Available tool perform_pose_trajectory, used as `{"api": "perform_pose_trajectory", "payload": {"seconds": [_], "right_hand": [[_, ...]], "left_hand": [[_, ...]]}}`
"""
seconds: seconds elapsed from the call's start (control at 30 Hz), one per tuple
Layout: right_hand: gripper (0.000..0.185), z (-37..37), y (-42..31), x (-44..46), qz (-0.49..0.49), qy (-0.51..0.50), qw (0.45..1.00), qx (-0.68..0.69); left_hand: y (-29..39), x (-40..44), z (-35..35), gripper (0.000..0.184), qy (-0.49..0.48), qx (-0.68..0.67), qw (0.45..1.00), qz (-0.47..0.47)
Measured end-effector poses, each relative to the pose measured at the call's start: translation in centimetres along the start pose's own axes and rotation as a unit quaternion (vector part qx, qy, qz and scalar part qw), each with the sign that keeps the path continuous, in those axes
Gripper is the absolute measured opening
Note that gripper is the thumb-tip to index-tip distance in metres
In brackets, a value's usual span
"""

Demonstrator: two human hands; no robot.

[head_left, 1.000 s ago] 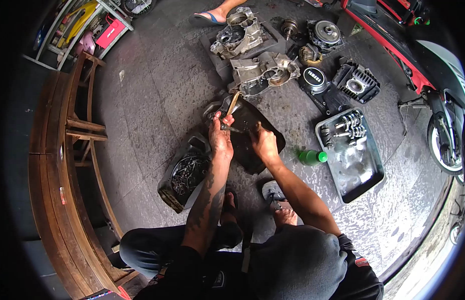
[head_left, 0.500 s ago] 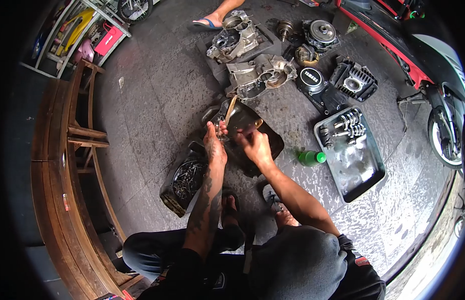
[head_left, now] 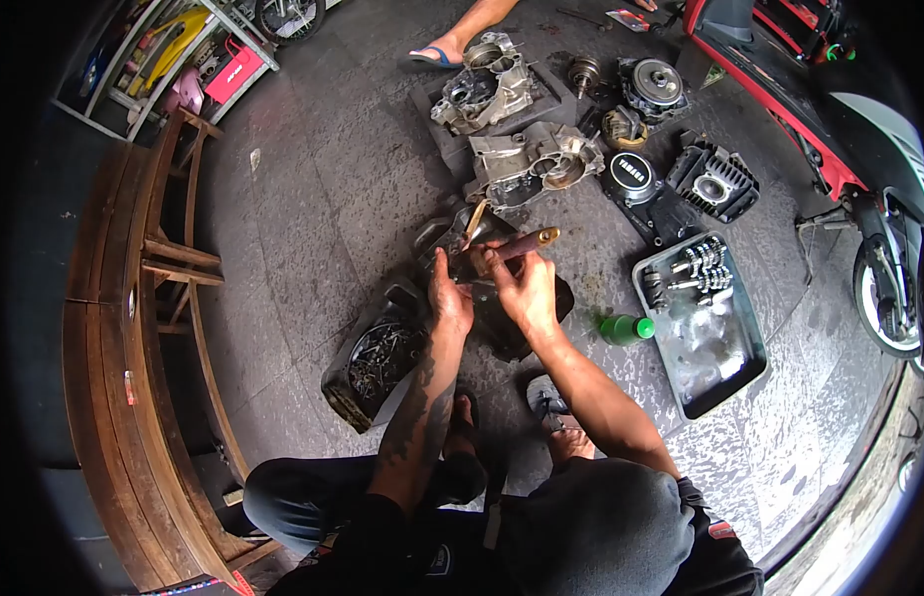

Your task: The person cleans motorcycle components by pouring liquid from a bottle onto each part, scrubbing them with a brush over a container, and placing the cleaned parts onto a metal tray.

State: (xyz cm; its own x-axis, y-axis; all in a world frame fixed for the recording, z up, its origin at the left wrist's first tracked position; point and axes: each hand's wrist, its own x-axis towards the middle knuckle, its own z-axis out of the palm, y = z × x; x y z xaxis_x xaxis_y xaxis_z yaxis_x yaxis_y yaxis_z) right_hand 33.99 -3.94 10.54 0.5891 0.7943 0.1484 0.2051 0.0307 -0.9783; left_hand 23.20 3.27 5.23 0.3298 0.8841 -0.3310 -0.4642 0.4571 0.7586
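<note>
My right hand (head_left: 527, 290) is wrapped round a brown-handled tool (head_left: 538, 241) with a yellowish end pointing up and right. Its working end is hidden by my fingers, so I cannot tell its kind. Close beside it, my left hand (head_left: 450, 298) curls round something dark that I cannot make out. Both hands are over a dark pan (head_left: 564, 298) on the floor. A light wooden stick (head_left: 476, 221) leans up from the pan just beyond my fingers. Left of my left hand, a cut-open black container (head_left: 340, 395) holds many bolts (head_left: 375, 363).
Two engine case halves (head_left: 532, 164) lie beyond the pan. A YAMAHA cover (head_left: 633, 172) and a finned cylinder part (head_left: 715, 181) are farther right. A green bottle (head_left: 626, 330) lies beside a tray (head_left: 705, 392) with gear shafts (head_left: 702, 268). A wooden bench (head_left: 109, 377) stands left; another person's foot (head_left: 437, 54) is ahead.
My right hand has turned the handled tool and drawn in against my left hand. My left hand sits slightly lower and farther right. The whole view has shifted a little.
</note>
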Motion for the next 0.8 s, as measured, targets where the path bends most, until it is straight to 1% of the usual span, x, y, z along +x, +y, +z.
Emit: {"api": "perform_pose_trajectory", "payload": {"seconds": [0.03, 0.07, 0.1, 0.13, 0.17, 0.23, 0.27, 0.3, 0.33, 0.37, 0.43, 0.47, 0.5, 0.57, 0.6, 0.63, 0.7, 0.73, 0.77, 0.8], "right_hand": [[0.02, -0.5, -1.3, 0.3, 0.001, -0.002, 1.0, 0.002], [0.02, -1.0, -3.0, 0.9, -0.005, -0.042, 0.998, -0.036], [0.02, -1.3, -3.8, 1.6, -0.013, -0.082, 0.994, -0.075], [0.02, -1.1, -3.5, 2.1, -0.071, -0.071, 0.992, -0.082], [0.019, -1.4, -3.8, 2.8, -0.114, -0.09, 0.979, -0.146], [0.026, -1.7, -4.6, 3.7, -0.108, -0.163, 0.96, -0.201], [0.026, -1.7, -5.0, 3.8, -0.114, -0.172, 0.956, -0.209], [0.023, -1.6, -5.5, 3.7, -0.14, -0.183, 0.946, -0.229], [0.02, -1.6, -5.9, 3.7, -0.166, -0.193, 0.934, -0.249], [0.02, -1.4, -5.9, 3.7, -0.172, -0.199, 0.929, -0.258], [0.022, -1.1, -5.2, 4.1, -0.177, -0.163, 0.938, -0.249], [0.02, -1.2, -4.9, 4.2, -0.154, -0.159, 0.936, -0.275], [0.02, -1.5, -5.1, 4.2, -0.163, -0.166, 0.931, -0.281], [0.017, -1.9, -5.4, 4.3, -0.163, -0.205, 0.91, -0.321], [0.015, -1.7, -5.6, 4.5, -0.148, -0.188, 0.922, -0.303], [0.015, -1.6, -5.5, 4.5, -0.151, -0.19, 0.92, -0.307], [0.016, -1.2, -4.8, 4.7, -0.151, -0.151, 0.944, -0.25], [0.016, -1.2, -5.0, 4.3, -0.142, -0.165, 0.934, -0.285], [0.015, -1.5, -5.4, 4.2, -0.15, -0.195, 0.924, -0.294], [0.015, -1.5, -5.5, 4.6, -0.151, -0.19, 0.926, -0.289]], "left_hand": [[-0.5, 0.1, -0.5, 0.047, 0.007, -0.019, 1.0, 0.007], [-0.8, 0.2, -0.4, 0.049, 0.035, -0.032, 0.999, -0.007], [-0.9, 0.0, 0.0, 0.049, 0.038, -0.034, 0.999, -0.005], [-1.0, 0.0, 0.5, 0.05, 0.015, -0.042, 0.999, -0.003], [-1.1, 0.0, 1.0, 0.052, -0.008, -0.052, 0.999, 0.0], [-1.0, -0.3, 2.3, 0.052, 0.012, -0.047, 0.999, -0.001], [-1.0, -0.4, 2.9, 0.051, 0.018, -0.026, 0.999, -0.009], [-1.3, -0.2, 3.4, 0.051, 0.024, -0.007, 1.0, -0.018], [-1.4, -0.4, 4.2, 0.051, 0.014, -0.021, 0.999, 0.021], [-1.4, -0.7, 5.0, 0.051, 0.014, -0.034, 0.999, 0.025], [-1.5, -0.8, 6.0, 0.048, 0.016, 0.009, 0.999, 0.05], [-1.5, -0.4, 6.0, 0.051, 0.017, 0.061, 0.997, 0.034], [-1.4, -0.6, 6.2, 0.051, 0.019, 0.049, 0.998, 0.039], [-1.1, -1.3, 6.4, 0.054, 0.023, 0.03, 0.999, 0.006], [-1.3, -0.9, 6.3, 0.057, 0.064, 0.044, 0.996, -0.04], [-2.2, -0.1, 5.7, 0.057, 0.063, 0.038, 0.997, -0.038], [-3.5, 1.3, 4.9, 0.051, 0.071, 0.037, 0.997, 0.004], [-2.3, 0.2, 5.6, 0.054, 0.049, 0.043, 0.997, -0.029], [-1.5, -0.3, 6.0, 0.054, 0.048, 0.036, 0.998, -0.024], [-1.4, -0.4, 6.1, 0.054, 0.053, 0.03, 0.998, -0.025]]}}
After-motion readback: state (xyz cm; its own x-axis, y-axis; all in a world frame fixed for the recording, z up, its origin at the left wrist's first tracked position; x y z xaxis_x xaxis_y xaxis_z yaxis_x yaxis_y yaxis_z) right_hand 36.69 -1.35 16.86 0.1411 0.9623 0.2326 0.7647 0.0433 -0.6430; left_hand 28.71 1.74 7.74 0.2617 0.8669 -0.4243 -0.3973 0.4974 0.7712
